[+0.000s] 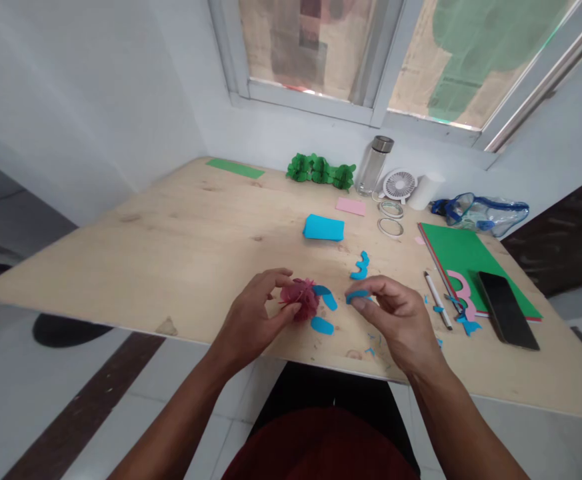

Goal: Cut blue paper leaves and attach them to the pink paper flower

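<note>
My left hand (263,310) has its thumb and fingers closed around the near-left side of a dark pink paper flower (301,299) on the table. Between the thumb and fingertips of my right hand (395,317) is a small blue paper piece (357,296). Two blue paper petals, one bent (327,299) and one oval (323,326), lie just right of the flower. Beyond my right hand rests a wavy blue paper cutout (361,265). A folded blue paper block (323,228) sits farther back.
Along the wall stand green paper flowers (319,171), a glass bottle (373,167) and a small fan (399,185). Tape rolls (390,227) lie before them. At right are a pen (438,300), green sheets (463,257), a phone (508,310) and blue scraps (468,325).
</note>
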Motion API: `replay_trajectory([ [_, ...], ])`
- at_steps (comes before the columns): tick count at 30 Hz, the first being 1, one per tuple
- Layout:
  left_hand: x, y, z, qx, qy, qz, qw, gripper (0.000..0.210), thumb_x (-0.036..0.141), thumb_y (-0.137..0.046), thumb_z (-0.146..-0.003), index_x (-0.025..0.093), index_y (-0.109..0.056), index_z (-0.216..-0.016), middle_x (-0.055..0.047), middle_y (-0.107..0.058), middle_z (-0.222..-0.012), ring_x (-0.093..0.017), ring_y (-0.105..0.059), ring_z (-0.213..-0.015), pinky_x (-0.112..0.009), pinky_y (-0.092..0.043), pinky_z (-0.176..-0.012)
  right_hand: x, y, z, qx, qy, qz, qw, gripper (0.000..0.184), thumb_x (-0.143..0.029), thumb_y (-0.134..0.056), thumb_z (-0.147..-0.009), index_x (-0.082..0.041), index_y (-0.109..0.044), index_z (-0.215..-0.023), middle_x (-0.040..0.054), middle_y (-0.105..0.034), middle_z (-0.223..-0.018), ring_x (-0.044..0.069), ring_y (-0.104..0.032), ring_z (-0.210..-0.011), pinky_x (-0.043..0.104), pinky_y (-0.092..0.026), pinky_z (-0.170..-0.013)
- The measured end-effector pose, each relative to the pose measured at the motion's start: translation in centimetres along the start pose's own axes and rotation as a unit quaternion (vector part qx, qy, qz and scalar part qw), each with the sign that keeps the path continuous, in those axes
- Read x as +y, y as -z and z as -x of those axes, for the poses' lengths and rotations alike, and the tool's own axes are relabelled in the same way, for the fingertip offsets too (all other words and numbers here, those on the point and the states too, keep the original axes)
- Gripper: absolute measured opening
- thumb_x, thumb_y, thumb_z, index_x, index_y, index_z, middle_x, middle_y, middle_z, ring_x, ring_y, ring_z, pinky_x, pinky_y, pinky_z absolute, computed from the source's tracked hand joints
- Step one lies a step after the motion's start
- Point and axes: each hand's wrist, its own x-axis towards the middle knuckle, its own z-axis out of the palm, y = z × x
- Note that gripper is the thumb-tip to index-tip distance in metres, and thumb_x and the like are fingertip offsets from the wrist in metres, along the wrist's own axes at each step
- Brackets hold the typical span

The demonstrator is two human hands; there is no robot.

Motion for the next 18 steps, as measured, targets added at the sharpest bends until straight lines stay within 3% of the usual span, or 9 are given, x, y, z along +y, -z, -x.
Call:
replay_trajectory([
  [4, 0.2, -0.2, -0.1, 0.001, 0.004, -0.002, 1.000, 0.026, 0.024, -0.059, -0.074, 0.023, -0.057, -0.100, -0.006, -0.063, -0.114, -0.022, -0.060, -0.096, -0.038, -0.050, -0.077, -0.8, -2.2, -2.8, -0.027, 0.068, -0.023, 0.997, 0.004, -0.022, -0.067, -0.073, -0.023, -0.067, -0.077, 0.0025, -0.068, -0.089, 0.019, -0.061, -0.090, 0.036, -0.046, -0.085],
  [9, 0.3, -0.5, -0.1, -0.002, -0.011, 0.000, 1.000, 0.020, 0.021, -0.059, -0.076, 0.025, -0.059, -0.095, -0.002, -0.067, -0.098, -0.021, -0.059, -0.089, -0.036, -0.048, -0.077, 0.1, -4.8, -5.1, -0.084, 0.044, -0.011, 0.995, 0.003, -0.022, -0.066, -0.073, -0.023, -0.069, -0.073, 0.0016, -0.068, -0.090, 0.018, -0.062, -0.093, 0.037, -0.045, -0.086],
  [14, 0.2, -0.7, -0.1, 0.016, -0.029, 0.000, 0.999, 0.015, 0.018, -0.056, -0.078, 0.025, -0.060, -0.091, 0.000, -0.066, -0.090, -0.019, -0.058, -0.083, -0.033, -0.048, -0.074, 1.4, -5.6, -5.4, -0.086, 0.036, 0.020, 0.995, 0.008, -0.018, -0.065, -0.072, -0.023, -0.070, -0.069, -0.0001, -0.069, -0.082, 0.019, -0.063, -0.088, 0.037, -0.047, -0.083],
  [18, 0.2, -0.9, -0.2, 0.030, 0.008, 0.006, 0.999, 0.012, 0.021, -0.058, -0.077, 0.024, -0.059, -0.089, 0.000, -0.065, -0.087, -0.018, -0.058, -0.079, -0.031, -0.048, -0.071, 1.7, -5.5, -5.1, -0.084, 0.062, 0.060, 0.993, 0.013, -0.013, -0.065, -0.072, -0.024, -0.070, -0.066, -0.0007, -0.069, -0.080, 0.019, -0.063, -0.087, 0.036, -0.046, -0.083],
])
